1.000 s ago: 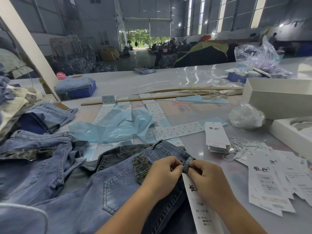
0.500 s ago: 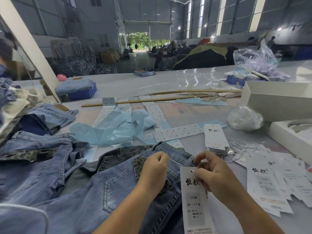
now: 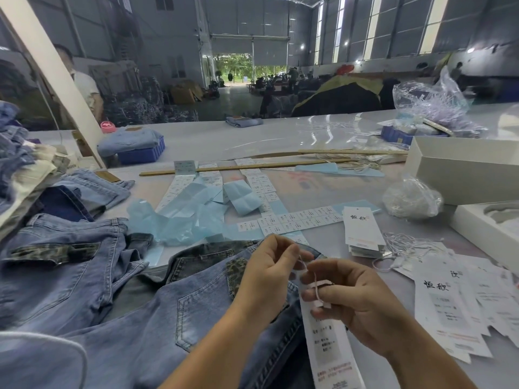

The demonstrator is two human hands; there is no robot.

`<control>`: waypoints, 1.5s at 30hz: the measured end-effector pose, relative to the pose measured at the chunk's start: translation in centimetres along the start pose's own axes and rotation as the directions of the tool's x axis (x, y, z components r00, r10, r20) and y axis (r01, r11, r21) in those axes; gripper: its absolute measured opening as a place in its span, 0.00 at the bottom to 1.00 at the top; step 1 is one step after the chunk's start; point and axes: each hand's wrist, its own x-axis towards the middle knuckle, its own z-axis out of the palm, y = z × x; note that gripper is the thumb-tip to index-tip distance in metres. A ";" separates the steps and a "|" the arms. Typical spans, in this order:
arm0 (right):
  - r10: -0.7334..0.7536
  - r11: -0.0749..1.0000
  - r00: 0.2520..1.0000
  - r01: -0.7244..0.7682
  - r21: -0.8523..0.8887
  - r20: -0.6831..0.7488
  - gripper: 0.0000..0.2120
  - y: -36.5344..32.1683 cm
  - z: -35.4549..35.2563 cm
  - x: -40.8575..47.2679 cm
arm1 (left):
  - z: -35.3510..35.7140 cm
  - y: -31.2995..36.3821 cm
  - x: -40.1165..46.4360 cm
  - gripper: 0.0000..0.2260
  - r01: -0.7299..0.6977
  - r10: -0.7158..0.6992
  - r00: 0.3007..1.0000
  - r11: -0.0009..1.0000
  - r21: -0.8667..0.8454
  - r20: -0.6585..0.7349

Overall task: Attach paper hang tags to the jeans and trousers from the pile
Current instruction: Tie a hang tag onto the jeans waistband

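Both hands [image 3: 309, 282] pinching the hang tag's [image 3: 327, 343] string above the jeans' [image 3: 174, 304] waistband edge.

A pair of jeans [image 3: 157, 313] is spread on the table [image 3: 280, 136]. A white hang tag [image 3: 328, 343] is held at its top by the right hand [image 3: 356, 301]; its string [image 3: 314, 282] is pinched by the left hand [image 3: 269, 273]. Loose tags [image 3: 455, 301] lie at 3 o'clock, a tag stack [image 3: 362, 228] at 1 o'clock.

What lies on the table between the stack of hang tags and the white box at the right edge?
In the head view, a tangle of white strings lies between the stack of hang tags and the white box, on the table.
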 end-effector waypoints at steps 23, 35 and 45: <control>-0.361 0.829 0.900 0.189 -0.527 -0.245 0.09 1.3 2.0 0.9 | -2.2 -1.6 -2.1 0.11 -0.014 0.015 1.000 0.998 0.062 -0.015; -0.216 0.808 0.959 0.072 -0.584 -0.181 0.08 1.3 1.6 1.1 | -2.4 -2.3 -2.6 0.09 -0.001 -0.005 0.999 0.987 0.158 0.042; -0.251 0.328 0.968 0.063 -0.943 -0.022 0.09 1.5 1.5 0.9 | -2.5 -3.0 -2.7 0.10 0.038 -0.046 0.998 0.984 0.177 0.041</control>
